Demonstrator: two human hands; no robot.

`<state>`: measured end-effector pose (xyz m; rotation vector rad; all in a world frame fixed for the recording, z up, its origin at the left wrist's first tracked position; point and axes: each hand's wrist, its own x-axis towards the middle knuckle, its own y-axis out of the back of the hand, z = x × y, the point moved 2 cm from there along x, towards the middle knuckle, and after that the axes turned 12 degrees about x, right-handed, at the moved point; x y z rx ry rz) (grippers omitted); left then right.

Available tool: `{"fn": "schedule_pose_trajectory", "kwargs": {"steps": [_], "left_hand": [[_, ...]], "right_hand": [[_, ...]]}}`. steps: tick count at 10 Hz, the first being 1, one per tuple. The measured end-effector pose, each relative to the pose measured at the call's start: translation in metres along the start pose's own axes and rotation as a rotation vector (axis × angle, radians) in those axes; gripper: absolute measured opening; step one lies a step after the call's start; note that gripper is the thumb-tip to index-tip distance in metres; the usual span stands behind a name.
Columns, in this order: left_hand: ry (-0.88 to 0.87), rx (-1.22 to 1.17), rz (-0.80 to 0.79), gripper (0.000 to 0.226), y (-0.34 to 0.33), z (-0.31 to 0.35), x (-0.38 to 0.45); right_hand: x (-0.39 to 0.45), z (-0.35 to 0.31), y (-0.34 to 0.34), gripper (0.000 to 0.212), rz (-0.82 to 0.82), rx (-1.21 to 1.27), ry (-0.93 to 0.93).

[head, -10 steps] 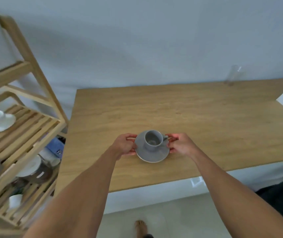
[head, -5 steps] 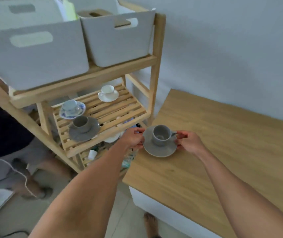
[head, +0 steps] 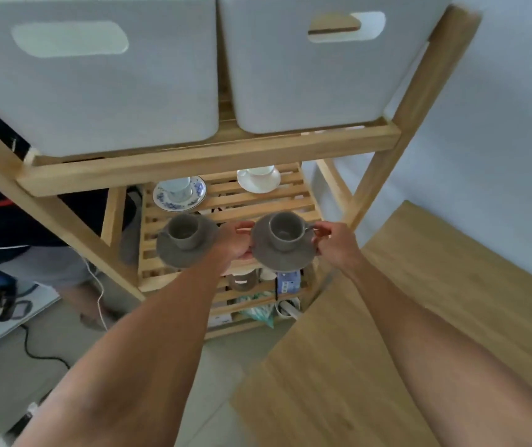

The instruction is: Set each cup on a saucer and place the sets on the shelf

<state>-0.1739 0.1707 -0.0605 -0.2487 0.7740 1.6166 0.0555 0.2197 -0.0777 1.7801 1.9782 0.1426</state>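
Observation:
A grey cup [head: 285, 233] stands on a grey saucer [head: 282, 258] that I hold with both hands over the front right of the slatted middle shelf [head: 258, 201]. My left hand [head: 234, 243] grips the saucer's left rim and my right hand [head: 334, 241] grips its right rim by the cup handle. On the shelf to the left sits another grey cup on a grey saucer [head: 185, 243]. Behind it is a blue-patterned cup and saucer [head: 179, 193], and a white cup and saucer [head: 258, 179] stands at the back right.
Two large white bins [head: 97, 75] fill the wooden rack's top shelf. The lower shelf [head: 251, 301] holds jars, a box and a bag. The wooden table [head: 403, 317] is at the right. A person stands behind the rack at the left, with cables on the floor.
I have lifted the grey cup and saucer off the table and carried them left to the rack's middle shelf. My view has turned from the table to the rack.

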Motion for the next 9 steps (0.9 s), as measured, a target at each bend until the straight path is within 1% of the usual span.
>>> {"fn": "schedule_pose_trajectory", "kwargs": {"steps": [2,3,4,5,7,8,9], "left_hand": [[0.076,-0.058,0.048,0.036,-0.003,-0.001,0.046],[0.107,-0.074,0.053,0.038,-0.003,-0.005,0.059],[0.127,-0.135,0.050,0.045,-0.004,-0.007,0.069],[0.135,-0.118,0.090,0.052,-0.004,-0.008,0.076],[0.129,-0.033,0.170,0.056,-0.005,-0.010,0.085],[0.055,0.083,0.231,0.060,-0.009,-0.012,0.081],[-0.044,0.249,0.311,0.062,-0.008,-0.010,0.067]], "right_hand": [[0.057,0.000,-0.020,0.044,-0.025,-0.109,0.014],[0.071,-0.002,-0.027,0.047,-0.083,-0.081,-0.008],[0.083,0.001,-0.031,0.046,-0.085,-0.090,-0.002],[0.091,0.004,-0.034,0.044,-0.083,-0.079,-0.025],[0.091,-0.002,-0.035,0.041,-0.054,-0.085,-0.001],[0.078,-0.004,-0.035,0.040,-0.031,-0.107,0.023],[0.061,-0.005,-0.033,0.042,0.025,-0.124,0.061]]}}
